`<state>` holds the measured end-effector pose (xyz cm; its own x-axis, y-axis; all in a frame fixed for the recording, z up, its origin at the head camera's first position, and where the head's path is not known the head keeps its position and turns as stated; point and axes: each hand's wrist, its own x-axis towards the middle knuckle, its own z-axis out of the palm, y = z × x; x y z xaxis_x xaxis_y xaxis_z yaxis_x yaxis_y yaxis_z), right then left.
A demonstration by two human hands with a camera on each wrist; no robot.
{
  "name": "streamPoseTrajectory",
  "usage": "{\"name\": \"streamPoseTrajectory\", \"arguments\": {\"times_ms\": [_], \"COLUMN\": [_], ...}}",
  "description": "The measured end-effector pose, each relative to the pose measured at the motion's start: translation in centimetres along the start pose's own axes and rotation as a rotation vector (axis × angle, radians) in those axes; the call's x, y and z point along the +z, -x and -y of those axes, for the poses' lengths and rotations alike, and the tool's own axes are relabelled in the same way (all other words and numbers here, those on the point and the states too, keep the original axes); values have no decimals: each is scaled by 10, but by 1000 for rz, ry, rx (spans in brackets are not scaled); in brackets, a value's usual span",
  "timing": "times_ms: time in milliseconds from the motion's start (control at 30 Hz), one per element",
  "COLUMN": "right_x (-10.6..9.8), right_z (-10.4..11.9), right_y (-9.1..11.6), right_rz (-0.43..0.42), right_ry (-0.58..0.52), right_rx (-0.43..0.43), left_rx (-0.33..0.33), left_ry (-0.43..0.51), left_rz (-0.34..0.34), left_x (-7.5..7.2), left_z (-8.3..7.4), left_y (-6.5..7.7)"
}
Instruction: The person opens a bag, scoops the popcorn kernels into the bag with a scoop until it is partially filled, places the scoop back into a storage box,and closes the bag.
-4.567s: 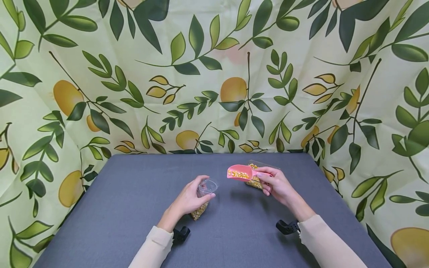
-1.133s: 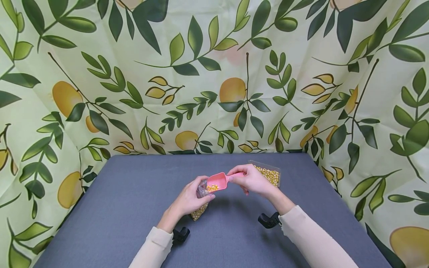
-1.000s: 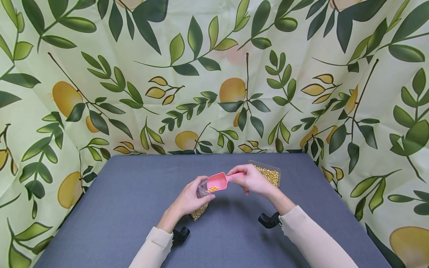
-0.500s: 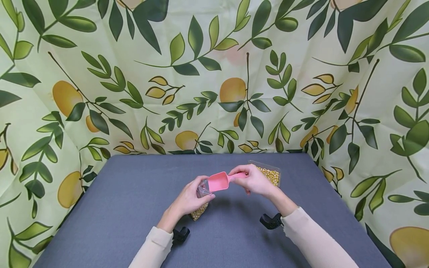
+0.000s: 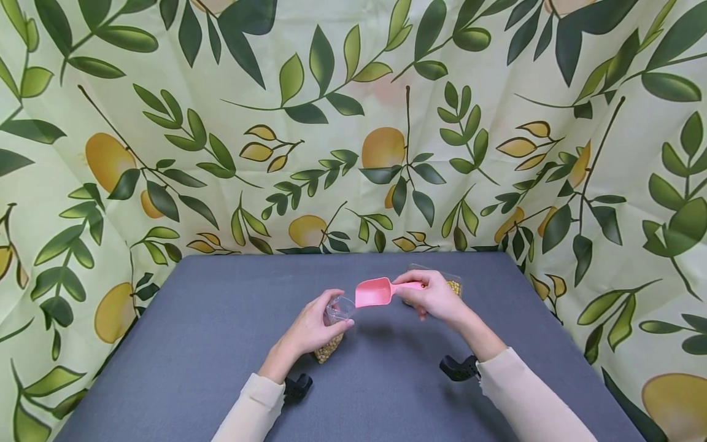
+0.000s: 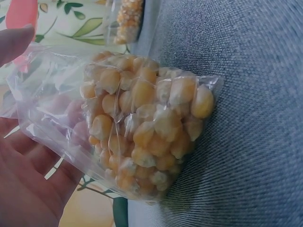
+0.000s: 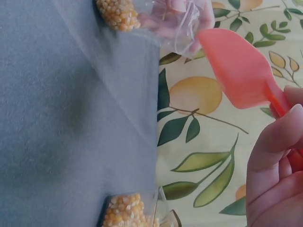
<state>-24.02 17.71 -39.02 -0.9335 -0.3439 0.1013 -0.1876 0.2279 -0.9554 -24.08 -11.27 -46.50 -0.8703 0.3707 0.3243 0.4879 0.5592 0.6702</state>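
Note:
My left hand (image 5: 316,322) holds a clear plastic bag (image 6: 52,94) upright by its open top, thumb and fingers around the mouth. Corn kernels (image 6: 142,127) fill the lower part of the bag, whose base is at the table. In my right hand (image 5: 433,294) is the handle of a pink scoop (image 5: 374,292), pinched between thumb and fingers. The scoop's bowl is empty and sits just right of the bag's mouth. Behind the right hand, partly hidden by it, stands a clear container (image 7: 128,210) of corn kernels.
A dark grey cloth covers the table (image 5: 232,307). Patterned fabric (image 5: 331,123) with leaves and fruit hangs at the back and both sides. Black wrist mounts (image 5: 459,368) stick out under both wrists, low over the table.
The scoop, holding kernels earlier, was tipped at the bag's mouth and is now empty. My right hand has drawn it back to the right. The left hand keeps its place.

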Motion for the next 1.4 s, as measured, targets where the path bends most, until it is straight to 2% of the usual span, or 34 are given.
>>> {"name": "streamPoseTrajectory", "arguments": {"times_ms": [533,967,1233,1400], "right_x": [-27,-42,-44,-56], "right_z": [-18,-27,-10,-31], "right_y": [15,26,35,33], "right_rz": [-176,-245,-265,-298], "right_ry": [-74,-87,-63,-63], "right_rx": [-1,37,58,56], "left_rx": [4,22,38,41], "left_ry": [5,23,35,41], "left_rz": [7,-20,-36,-40], "left_x": [-1,0,-1,-1], "left_z": [0,2,3,3], "left_y": [-2,-2,-2,-2]}}
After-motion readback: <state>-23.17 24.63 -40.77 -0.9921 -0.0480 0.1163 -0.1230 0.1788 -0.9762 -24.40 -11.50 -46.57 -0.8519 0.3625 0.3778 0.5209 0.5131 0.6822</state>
